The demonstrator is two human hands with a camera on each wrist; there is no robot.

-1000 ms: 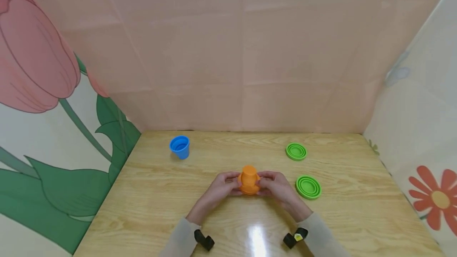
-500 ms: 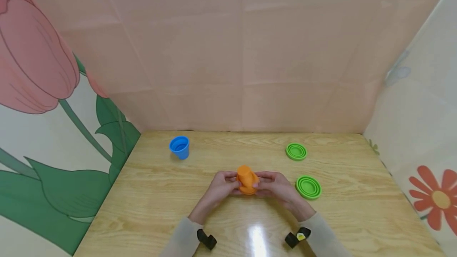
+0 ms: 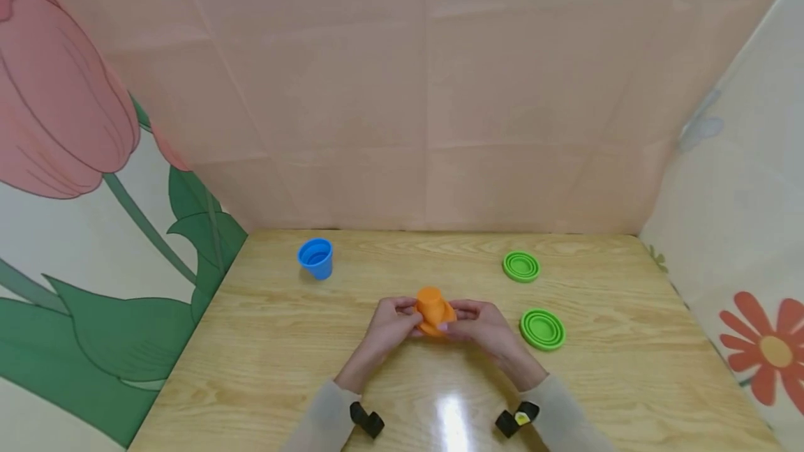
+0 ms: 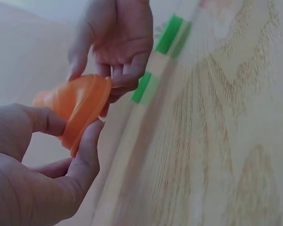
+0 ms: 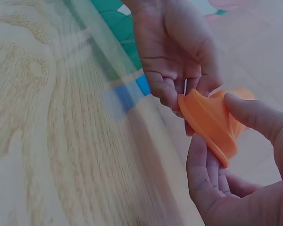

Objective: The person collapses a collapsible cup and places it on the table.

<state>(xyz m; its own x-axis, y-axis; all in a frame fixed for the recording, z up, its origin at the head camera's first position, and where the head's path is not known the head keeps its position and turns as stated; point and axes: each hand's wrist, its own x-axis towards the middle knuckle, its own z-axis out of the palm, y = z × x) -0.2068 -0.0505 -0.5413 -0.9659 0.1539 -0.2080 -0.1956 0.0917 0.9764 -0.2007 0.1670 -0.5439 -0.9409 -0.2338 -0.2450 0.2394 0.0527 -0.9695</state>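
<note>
An orange collapsible cup (image 3: pixel 432 307) is held between both hands above the middle of the table, its narrow end up and away from me. My left hand (image 3: pixel 389 328) pinches its left side, thumb on the wall and fingers under the rim. On the other side my right hand (image 3: pixel 480 330) pinches it the same way. In the left wrist view the orange cup (image 4: pixel 82 106) looks bent, with its wall folded unevenly. From the right wrist view the orange cup (image 5: pixel 212 120) shows a slanted, warped rim.
A blue cup (image 3: pixel 316 259) stands expanded at the back left of the wooden table (image 3: pixel 251 368). Two flattened green collapsible cups lie on the right, a farther green one (image 3: pixel 520 266) and a nearer green one (image 3: pixel 543 329). A pink-beige backdrop (image 3: pixel 427 124) rises behind.
The orange cup has shifted slightly left and tilted, and its wall has become more squashed between the hands. Both hands keep their grip; the blue and green cups have stayed put.
</note>
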